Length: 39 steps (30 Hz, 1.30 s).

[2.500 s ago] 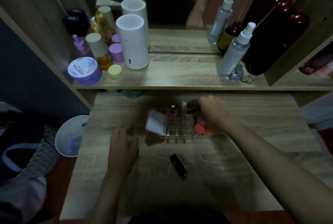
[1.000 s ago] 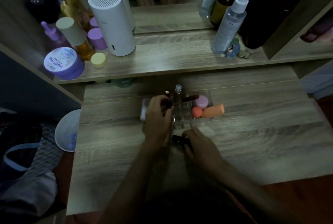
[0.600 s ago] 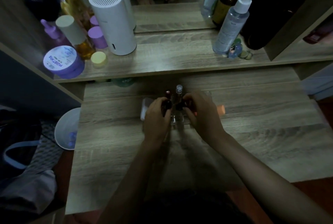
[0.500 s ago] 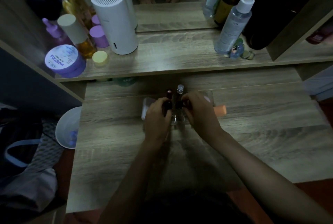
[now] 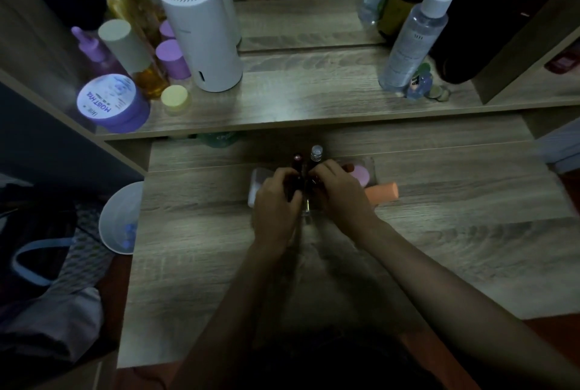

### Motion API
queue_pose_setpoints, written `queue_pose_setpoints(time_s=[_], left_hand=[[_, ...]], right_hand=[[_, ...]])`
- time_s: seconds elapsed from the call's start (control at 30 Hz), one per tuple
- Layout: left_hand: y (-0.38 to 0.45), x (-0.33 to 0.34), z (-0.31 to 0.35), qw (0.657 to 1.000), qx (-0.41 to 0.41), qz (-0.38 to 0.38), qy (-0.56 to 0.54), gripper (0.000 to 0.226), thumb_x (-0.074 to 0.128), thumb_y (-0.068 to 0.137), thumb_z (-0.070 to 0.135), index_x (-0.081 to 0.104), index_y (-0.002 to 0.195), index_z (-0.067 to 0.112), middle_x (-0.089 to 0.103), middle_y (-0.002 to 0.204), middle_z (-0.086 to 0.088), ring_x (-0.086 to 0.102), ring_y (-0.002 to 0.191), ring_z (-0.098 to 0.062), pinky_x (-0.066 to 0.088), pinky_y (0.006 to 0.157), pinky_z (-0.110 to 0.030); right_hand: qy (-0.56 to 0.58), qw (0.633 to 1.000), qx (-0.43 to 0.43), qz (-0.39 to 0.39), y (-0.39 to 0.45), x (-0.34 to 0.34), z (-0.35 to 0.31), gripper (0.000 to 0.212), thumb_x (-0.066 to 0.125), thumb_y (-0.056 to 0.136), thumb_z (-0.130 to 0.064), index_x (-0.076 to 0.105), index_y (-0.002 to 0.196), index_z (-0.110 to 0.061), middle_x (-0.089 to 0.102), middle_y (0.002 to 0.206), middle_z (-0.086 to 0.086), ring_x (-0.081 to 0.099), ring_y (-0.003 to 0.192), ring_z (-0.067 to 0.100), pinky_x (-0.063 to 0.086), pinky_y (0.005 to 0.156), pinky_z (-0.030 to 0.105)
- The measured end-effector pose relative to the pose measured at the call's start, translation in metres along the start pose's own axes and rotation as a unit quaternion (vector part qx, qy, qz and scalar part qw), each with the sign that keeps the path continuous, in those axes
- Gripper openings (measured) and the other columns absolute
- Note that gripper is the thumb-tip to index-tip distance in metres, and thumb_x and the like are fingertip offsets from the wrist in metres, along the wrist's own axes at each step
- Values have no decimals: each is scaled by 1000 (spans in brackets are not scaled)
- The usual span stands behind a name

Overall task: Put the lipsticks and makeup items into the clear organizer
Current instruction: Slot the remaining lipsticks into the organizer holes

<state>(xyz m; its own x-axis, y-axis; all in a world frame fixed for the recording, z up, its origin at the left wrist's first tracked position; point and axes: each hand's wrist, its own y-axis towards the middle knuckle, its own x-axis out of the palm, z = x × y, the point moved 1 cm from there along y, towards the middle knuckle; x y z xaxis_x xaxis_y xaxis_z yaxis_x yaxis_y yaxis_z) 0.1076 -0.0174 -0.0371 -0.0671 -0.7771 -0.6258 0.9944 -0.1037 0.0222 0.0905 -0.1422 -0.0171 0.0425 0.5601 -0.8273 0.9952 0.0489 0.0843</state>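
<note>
Left of centre in the frame a white compact (image 5: 255,184) lies at the left end of the clear organizer (image 5: 372,166), touching it as far as the dim light shows. The left hand (image 5: 274,204) is curled over the organizer's grid; its fingers seem to pinch a dark lipstick (image 5: 296,166), though I cannot tell whether they truly grip it. Just right, a clear-capped vial (image 5: 315,154) stands upright in a slot. The right hand (image 5: 340,193) is closed around something small and dark at the grid, probably another lipstick, mostly hidden. Further right a pink puff (image 5: 359,174) sits in the open compartment and an orange sponge (image 5: 381,193) pokes past the organizer's right edge onto the table (image 5: 439,248).

The lipsticks look light, stiff and glossy, so likely slippery; pinching them at mid-barrel and lowering them straight should suit. The organizer seems light, rigid plastic, apt to slide, so steady it by a wall
</note>
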Motion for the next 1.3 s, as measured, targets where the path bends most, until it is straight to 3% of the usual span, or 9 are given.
queue_pose_setpoints(time_s=[0.27, 0.37, 0.5, 0.63, 0.73, 0.87, 1.0, 1.17, 1.3], left_hand=[[-3, -7, 6, 1000, 26, 3, -9, 26, 67, 78, 3, 63, 103, 9, 69, 100, -9, 61, 84, -12, 42, 69, -5], [-4, -15, 10, 999, 47, 9, -15, 25, 68, 77, 3, 64, 101, 8, 68, 99, -9, 62, 86, -17, 48, 74, -19], [1, -33, 19, 995, 92, 30, -8, 24, 70, 76, 6, 64, 99, 8, 67, 97, -9, 59, 87, -14, 42, 74, -10], [10, -43, 34, 992, 124, 37, -7, 33, 70, 76, 7, 63, 108, 5, 67, 105, -13, 61, 97, -21, 50, 84, -28], [19, -38, 42, 991, 133, -8, 12, 43, 70, 77, 11, 59, 119, 8, 64, 116, -13, 59, 108, -22, 50, 92, -32], [29, -26, 47, 984, 149, -79, 48, 45, 65, 83, 16, 55, 126, 10, 62, 124, -11, 58, 113, -21, 46, 96, -27], [35, -24, 49, 983, 156, -66, 64, 33, 60, 87, 15, 61, 120, 9, 67, 117, -11, 63, 106, -20, 50, 93, -29], [41, -24, 52, 983, 164, -60, 60, 30, 61, 86, 13, 64, 115, 7, 69, 113, -13, 65, 103, -22, 52, 92, -32], [41, -24, 52, 982, 164, -67, 57, 30, 62, 86, 13, 64, 116, 7, 69, 112, -12, 65, 102, -21, 52, 93, -32]], right_hand=[[5, 1000, -12, 7, -2, -3, 0, 24, 59, 84, 2, 62, 107, -1, 62, 109, 19, 64, 87, 35, 55, 70, 50], [6, 1000, -22, 15, -5, -15, -5, 26, 60, 83, 3, 62, 109, 0, 62, 110, 18, 63, 91, 31, 55, 74, 41], [8, 996, -31, 81, -16, -49, -10, 10, 68, 78, 0, 64, 86, -3, 64, 89, 11, 59, 73, 20, 48, 63, 30], [59, 983, 22, 173, -24, -73, 2, 16, 73, 76, -4, 62, 88, -7, 60, 84, 6, 55, 70, 16, 42, 59, 23], [78, 984, 85, 133, -23, -63, 12, 33, 74, 75, -5, 63, 105, -6, 61, 98, 10, 57, 82, 19, 44, 68, 22], [103, 983, 90, 124, -16, -45, 15, 23, 70, 78, -2, 67, 100, -7, 66, 95, 12, 57, 79, 13, 40, 66, 0], [79, 984, 77, 137, 0, -45, 13, 17, 69, 80, -3, 69, 96, -5, 69, 91, 13, 58, 78, 12, 38, 64, 8], [23, 993, 27, 111, 19, -48, 8, 17, 67, 81, -4, 67, 98, -3, 68, 95, 16, 64, 85, 25, 49, 73, 31], [2, 995, 13, 103, 20, -47, 9, 18, 67, 80, -4, 67, 98, -3, 67, 96, 16, 63, 86, 26, 47, 73, 28]])
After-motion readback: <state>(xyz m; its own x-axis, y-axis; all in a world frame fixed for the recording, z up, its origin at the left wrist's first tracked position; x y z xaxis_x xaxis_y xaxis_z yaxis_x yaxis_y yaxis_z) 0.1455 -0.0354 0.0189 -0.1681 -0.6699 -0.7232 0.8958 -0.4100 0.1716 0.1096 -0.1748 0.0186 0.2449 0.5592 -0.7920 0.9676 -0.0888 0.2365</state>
